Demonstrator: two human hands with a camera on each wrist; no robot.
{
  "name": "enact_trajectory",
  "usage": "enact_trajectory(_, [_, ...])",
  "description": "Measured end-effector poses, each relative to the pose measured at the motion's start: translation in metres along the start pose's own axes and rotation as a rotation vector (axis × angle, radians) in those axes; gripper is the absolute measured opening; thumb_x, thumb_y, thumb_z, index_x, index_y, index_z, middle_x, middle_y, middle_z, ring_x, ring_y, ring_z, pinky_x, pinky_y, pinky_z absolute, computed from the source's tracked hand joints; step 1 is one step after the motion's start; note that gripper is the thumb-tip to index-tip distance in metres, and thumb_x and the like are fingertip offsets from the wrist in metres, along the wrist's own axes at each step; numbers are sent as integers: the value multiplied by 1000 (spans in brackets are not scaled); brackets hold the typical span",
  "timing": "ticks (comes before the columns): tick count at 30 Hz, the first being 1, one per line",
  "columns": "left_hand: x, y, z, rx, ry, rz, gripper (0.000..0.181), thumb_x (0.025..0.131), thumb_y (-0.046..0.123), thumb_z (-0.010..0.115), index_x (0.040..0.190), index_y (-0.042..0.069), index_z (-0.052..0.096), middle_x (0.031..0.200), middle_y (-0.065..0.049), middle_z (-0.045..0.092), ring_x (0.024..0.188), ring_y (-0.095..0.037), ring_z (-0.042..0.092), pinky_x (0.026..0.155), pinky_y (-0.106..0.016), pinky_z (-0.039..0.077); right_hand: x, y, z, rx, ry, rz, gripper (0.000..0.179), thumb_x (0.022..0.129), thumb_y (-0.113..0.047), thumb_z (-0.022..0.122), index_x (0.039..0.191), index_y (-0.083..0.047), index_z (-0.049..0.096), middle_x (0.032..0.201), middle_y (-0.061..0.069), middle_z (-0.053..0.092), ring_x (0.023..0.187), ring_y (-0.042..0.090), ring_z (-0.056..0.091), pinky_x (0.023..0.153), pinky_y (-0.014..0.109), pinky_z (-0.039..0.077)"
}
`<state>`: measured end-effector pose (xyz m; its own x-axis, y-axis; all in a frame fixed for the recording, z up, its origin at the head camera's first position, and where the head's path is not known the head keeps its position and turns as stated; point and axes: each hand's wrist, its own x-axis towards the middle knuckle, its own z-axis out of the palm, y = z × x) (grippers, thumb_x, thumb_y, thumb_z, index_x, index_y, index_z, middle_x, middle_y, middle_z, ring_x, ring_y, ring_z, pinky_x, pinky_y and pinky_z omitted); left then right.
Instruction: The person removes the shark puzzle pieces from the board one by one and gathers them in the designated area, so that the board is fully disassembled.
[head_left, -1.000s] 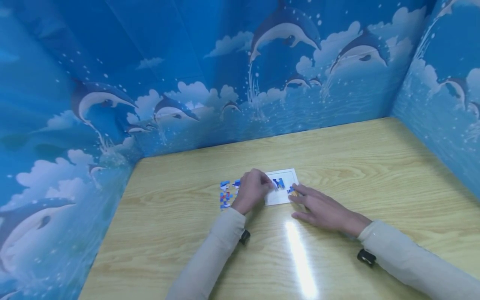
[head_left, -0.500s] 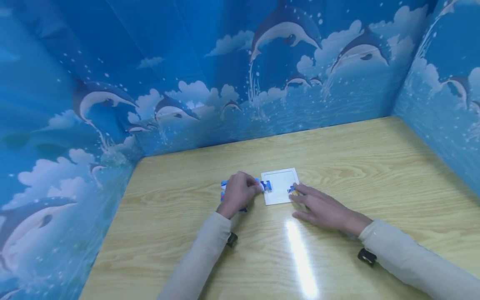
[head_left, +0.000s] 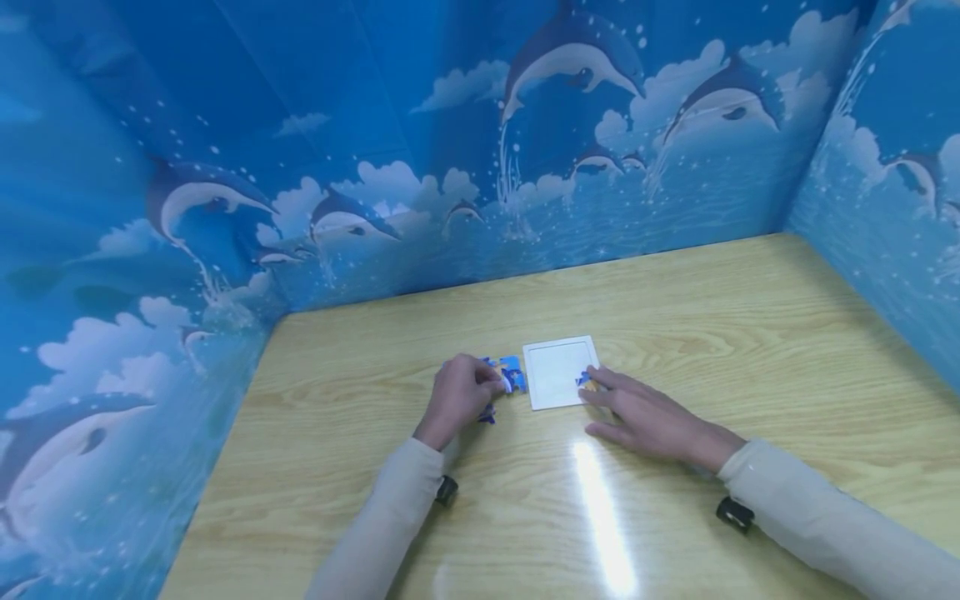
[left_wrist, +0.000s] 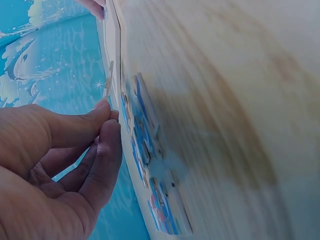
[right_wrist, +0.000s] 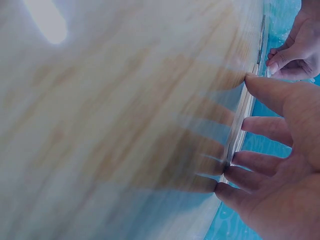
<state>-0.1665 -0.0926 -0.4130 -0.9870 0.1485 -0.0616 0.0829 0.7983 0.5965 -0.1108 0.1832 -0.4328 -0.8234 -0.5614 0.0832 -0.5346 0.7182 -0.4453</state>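
Note:
My left hand [head_left: 456,398] pinches a blue jigsaw puzzle piece [head_left: 514,380] between thumb and fingertips, left of the white puzzle tray [head_left: 553,383]. In the left wrist view, the pinched piece [left_wrist: 108,80] stands edge-on above several loose puzzle pieces [left_wrist: 142,117]. My right hand [head_left: 647,418] lies at the tray's right edge with fingers spread, fingertips touching its border. Partly under those fingertips, a blue and orange puzzle piece [head_left: 583,381] sits inside the tray at its right side. Most loose pieces are hidden behind my left hand in the head view.
The wood-grain table [head_left: 712,325] meets a blue dolphin-print curtain [head_left: 420,167] at its back and sides. A bright light reflection [head_left: 602,517] crosses the tabletop in front of the tray. Black wrist straps [head_left: 733,515] sit at the cuffs.
My left hand has moved left with the pinched piece, from over the tray to above the loose pieces beside it. The right hand has stayed in place.

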Motion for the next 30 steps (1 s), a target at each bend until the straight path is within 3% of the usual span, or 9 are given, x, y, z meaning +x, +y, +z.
enact_trajectory(6, [-2, -4, 0, 20, -8, 9, 5, 85, 16, 82, 87, 12, 79, 84, 0, 76, 80, -14, 64, 81, -38, 53, 0, -1, -1, 3, -8, 14, 52, 93, -24, 74, 132, 7, 60, 151, 33, 39, 139, 50, 38, 110, 61, 35])
enact_trajectory(16, [-1, -5, 2, 40, -28, 21, 4, 85, 15, 82, 87, 13, 80, 82, 2, 75, 77, -13, 63, 77, -35, 53, 0, -1, 0, 0, 0, 11, 53, 92, -23, 75, 132, 8, 60, 151, 33, 39, 138, 51, 38, 110, 61, 35])
enact_trajectory(30, [1, -6, 4, 63, -26, 49, 5, 86, 12, 81, 90, 10, 80, 87, -2, 77, 86, -17, 69, 85, -39, 55, 0, -1, 0, 1, -7, 15, 53, 92, -23, 75, 132, 9, 59, 151, 33, 38, 139, 51, 38, 110, 62, 35])
